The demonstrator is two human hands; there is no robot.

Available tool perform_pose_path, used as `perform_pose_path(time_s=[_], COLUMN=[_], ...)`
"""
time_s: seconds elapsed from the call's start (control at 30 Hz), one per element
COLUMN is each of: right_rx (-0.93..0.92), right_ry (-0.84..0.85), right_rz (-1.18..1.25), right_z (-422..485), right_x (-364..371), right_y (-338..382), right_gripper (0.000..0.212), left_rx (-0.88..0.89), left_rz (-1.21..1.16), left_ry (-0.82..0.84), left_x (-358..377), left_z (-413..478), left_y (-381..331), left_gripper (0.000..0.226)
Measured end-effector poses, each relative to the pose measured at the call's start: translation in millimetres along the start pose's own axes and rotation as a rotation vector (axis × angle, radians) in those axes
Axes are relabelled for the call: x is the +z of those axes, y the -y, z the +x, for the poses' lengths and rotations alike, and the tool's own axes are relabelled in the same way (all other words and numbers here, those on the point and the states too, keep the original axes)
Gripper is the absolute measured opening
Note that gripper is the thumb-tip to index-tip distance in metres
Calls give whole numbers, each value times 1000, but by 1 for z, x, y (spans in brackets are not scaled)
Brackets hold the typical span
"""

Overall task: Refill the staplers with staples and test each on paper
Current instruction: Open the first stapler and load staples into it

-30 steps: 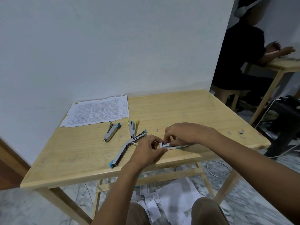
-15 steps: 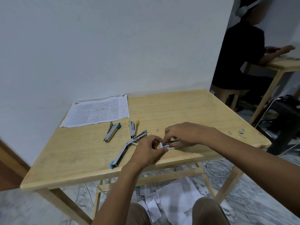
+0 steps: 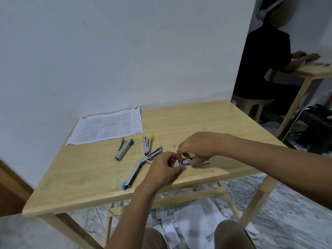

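Note:
Near the table's front edge lies a small white staple box (image 3: pixel 195 163). My left hand (image 3: pixel 162 169) pinches its left end. My right hand (image 3: pixel 196 146) is closed over it from behind, fingertips in the box. A blue-tipped stapler (image 3: pixel 138 168) lies swung fully open just left of my left hand. Behind it lie a yellow-tipped stapler (image 3: pixel 147 145) and a green-tipped stapler (image 3: pixel 124 149), both partly open. Printed paper sheets (image 3: pixel 107 128) rest at the back left of the wooden table (image 3: pixel 80 178). What my fingers hold inside the box is hidden.
A loose staple bit (image 3: pixel 173 146) lies just behind my right hand. Scattered papers (image 3: pixel 194 221) and a white cable (image 3: pixel 242 187) lie on the floor under the table. At the right, a seated person (image 3: pixel 265 65) works at another wooden table (image 3: pixel 316 69).
My right hand has shifted slightly left and closed further over the box, covering more of it. My left hand stays at the box's left end. The staplers and paper have not moved.

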State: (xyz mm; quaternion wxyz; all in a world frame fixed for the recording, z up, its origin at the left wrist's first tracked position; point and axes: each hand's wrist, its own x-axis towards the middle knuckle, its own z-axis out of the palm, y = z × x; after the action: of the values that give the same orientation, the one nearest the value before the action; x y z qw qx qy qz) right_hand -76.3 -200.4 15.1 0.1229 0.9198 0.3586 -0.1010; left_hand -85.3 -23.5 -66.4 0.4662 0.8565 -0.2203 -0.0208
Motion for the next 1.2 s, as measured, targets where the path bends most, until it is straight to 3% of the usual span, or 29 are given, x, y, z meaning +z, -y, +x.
perform_pose_path(time_s=[0.37,0.67,0.93,1.1,1.2], right_rx=[202,300,333,355,362], right_ry=[-202,-477,-535,-685,-791], right_rz=[714,1103,1135,1175,1217], right_z=[-10,-14,-25,-35,-41], right_x=[30,49,53,50,49], right_y=[-11,-8,-6,0,6], right_gripper=[17,11,8,8,9], left_rx=[-1,14,-21,7,128], left_rz=[-4,-21,-58,-59,-38], left_ry=[-17,-33,-18,-1,-137], left_x=[3,2,0,-2,-5], left_z=[0,-3,-5,-9,-18], left_y=[2,0,-1,-7,-10], left_gripper=[27,27,29,39,30])
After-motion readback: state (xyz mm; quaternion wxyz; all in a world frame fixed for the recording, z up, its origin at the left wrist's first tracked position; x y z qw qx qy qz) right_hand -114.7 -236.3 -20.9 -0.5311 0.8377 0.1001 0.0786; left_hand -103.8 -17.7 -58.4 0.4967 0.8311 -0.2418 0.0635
